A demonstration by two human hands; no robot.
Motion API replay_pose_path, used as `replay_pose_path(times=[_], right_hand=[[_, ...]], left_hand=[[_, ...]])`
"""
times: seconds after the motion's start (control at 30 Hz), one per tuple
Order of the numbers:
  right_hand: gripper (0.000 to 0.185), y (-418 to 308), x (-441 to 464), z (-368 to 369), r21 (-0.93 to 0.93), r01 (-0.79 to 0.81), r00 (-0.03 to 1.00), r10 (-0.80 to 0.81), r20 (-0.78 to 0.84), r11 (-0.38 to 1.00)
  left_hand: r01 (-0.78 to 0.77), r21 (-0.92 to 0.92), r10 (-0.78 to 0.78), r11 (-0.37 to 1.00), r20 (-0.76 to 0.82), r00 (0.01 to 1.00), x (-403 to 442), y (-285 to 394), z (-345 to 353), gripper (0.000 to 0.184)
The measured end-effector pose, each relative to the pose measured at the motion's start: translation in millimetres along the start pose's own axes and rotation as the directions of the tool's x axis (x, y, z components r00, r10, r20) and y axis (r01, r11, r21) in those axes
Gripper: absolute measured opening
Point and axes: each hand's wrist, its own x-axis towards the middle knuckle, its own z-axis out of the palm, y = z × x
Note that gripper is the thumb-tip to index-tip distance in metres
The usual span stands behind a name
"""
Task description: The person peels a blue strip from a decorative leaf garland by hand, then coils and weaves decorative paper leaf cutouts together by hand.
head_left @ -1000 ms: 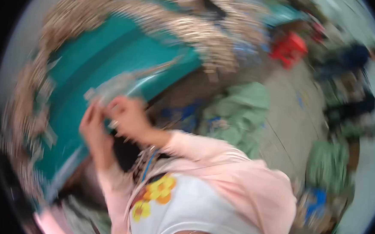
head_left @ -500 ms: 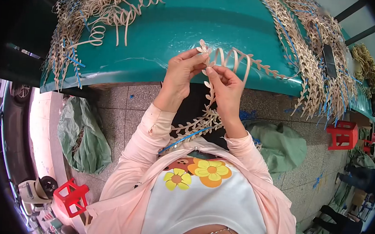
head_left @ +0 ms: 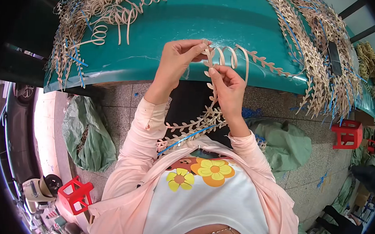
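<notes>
Above the near edge of the teal table [head_left: 193, 14], my left hand [head_left: 180, 58] pinches the upper end of a beige leaf strand [head_left: 210, 77]. Just below and to the right, my right hand [head_left: 229, 83] has its thumb and fingers closed on the same strand, which hangs down toward my lap. A pale coiled strip [head_left: 233, 57] loops out to the right of my fingertips. Another leafy strand [head_left: 264, 62] lies on the table beyond it. More leaf strands [head_left: 200, 122] with a blue strip rest across my lap.
Leaf strands and curled strips [head_left: 104, 4] are heaped at the table's left, more strands [head_left: 303, 42] with a dark phone-like object [head_left: 334, 58] at its right. Green sacks [head_left: 87, 136] and red stools [head_left: 76, 195] stand on the floor. A person's dark-clothed legs [head_left: 339, 225] show at lower right.
The blurred, tilted view has levelled out. Over the last half second my left hand has shifted slightly left and up, and my hands are a little farther apart along the strand.
</notes>
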Motion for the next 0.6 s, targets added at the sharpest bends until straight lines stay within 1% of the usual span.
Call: replay_pose_path(times=[0.03, 0.1, 0.13, 0.2, 0.23, 0.3, 0.33, 0.4, 0.43, 0.5, 0.53, 0.57, 0.6], right_hand=[[0.02, -2, 0, -1, 0.002, -0.001, 1.0, 0.001, 0.0, 1.0], [0.02, -8, 1, -2, -0.146, -0.002, 0.999, 0.008, 0.046, 0.989], [0.02, -10, 2, -1, -0.143, -0.001, 0.999, 0.008, 0.044, 0.99], [0.02, -15, 4, 1, -0.219, 0.025, 0.999, -0.017, 0.04, 0.975], [0.02, -18, 5, 1, -0.216, 0.024, 0.999, -0.016, 0.039, 0.976], [0.019, -24, 7, 2, -0.229, 0.04, 0.992, -0.01, 0.129, 0.973], [0.019, -26, 6, 2, -0.227, 0.038, 0.991, -0.008, 0.131, 0.973], [0.02, -28, 5, 4, -0.188, 0.015, 0.992, 0.009, 0.128, 0.982], [0.02, -26, 4, 6, -0.187, 0.016, 0.991, 0.009, 0.131, 0.982], [0.021, -20, 2, 11, -0.074, 0.156, 0.988, -0.155, 0.029, 0.985], [0.021, -18, 1, 11, -0.074, 0.157, 0.987, -0.155, 0.032, 0.985], [0.027, -17, 0, 11, -0.048, 0.119, 0.991, -0.116, 0.064, 0.992], [0.033, -15, -1, 11, -0.024, 0.078, 0.992, -0.075, 0.097, 0.997]], left_hand=[[0.001, 0.002, -0.001, 1.0, -0.001, 1.0, 0, 0, -1, 0.025], [-0.118, 0.075, 0.118, 0.99, 0.0, 0.993, -1, 2, -2, 0.022], [-0.117, 0.077, 0.117, 0.99, 0.003, 0.993, -3, 5, -1, 0.022], [-0.244, 0.041, 0.242, 0.969, 0.033, 0.97, -9, 14, 3, 0.02], [-0.242, 0.044, 0.24, 0.969, 0.035, 0.97, -11, 18, 3, 0.02], [-0.327, 0.053, 0.324, 0.944, 0.051, 0.945, -14, 25, 4, 0.017], [-0.326, 0.056, 0.323, 0.944, 0.049, 0.945, -14, 25, 2, 0.017], [-0.217, 0.004, 0.217, 0.976, 0.041, 0.975, -13, 23, -5, 0.025], [-0.219, 0.005, 0.219, 0.976, 0.039, 0.975, -15, 20, -5, 0.025], [-0.006, -0.209, 0.027, 0.978, 0.1, 0.995, -19, 12, -1, 0.042], [-0.009, -0.182, 0.02, 0.983, 0.059, 0.998, -21, 8, 3, 0.057], [-0.01, -0.183, 0.021, 0.983, 0.056, 0.998, -22, 5, 3, 0.057], [-0.038, -0.191, 0.034, 0.981, -0.024, 0.999, -23, 1, 2, 0.055]])
